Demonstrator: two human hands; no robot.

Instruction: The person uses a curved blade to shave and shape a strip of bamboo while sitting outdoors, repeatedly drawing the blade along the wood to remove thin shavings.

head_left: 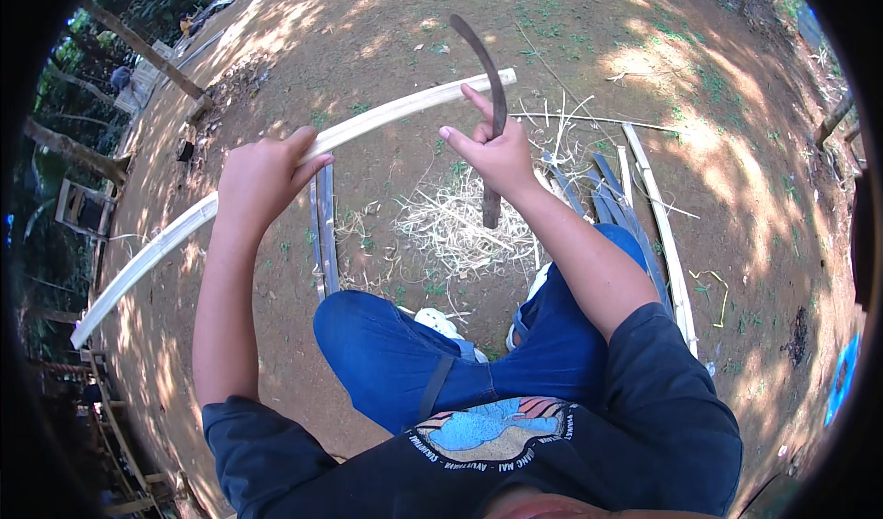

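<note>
while seated on bare dirt ground point(386, 22), open room ahead and to both sides; shavings pile point(455, 229) between feet. left hand point(262, 174) closed around long pale bamboo strip point(368, 124), long axis running lower left to upper right, far end near blade. right hand point(497, 151) grips curved knife point(487, 78), forefinger loose, tip pointing up-left. split strips point(658, 216) lie right.

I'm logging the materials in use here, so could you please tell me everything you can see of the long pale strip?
The strip is a long, thin, pale split length, bamboo by its look, with a smooth cream face. It runs in the air from lower left to upper right, above the bare dirt, appearing curved. The left hand grips it near the middle. Its far end lies by the curved dark blade held in the right hand; whether they touch is unclear.
</note>
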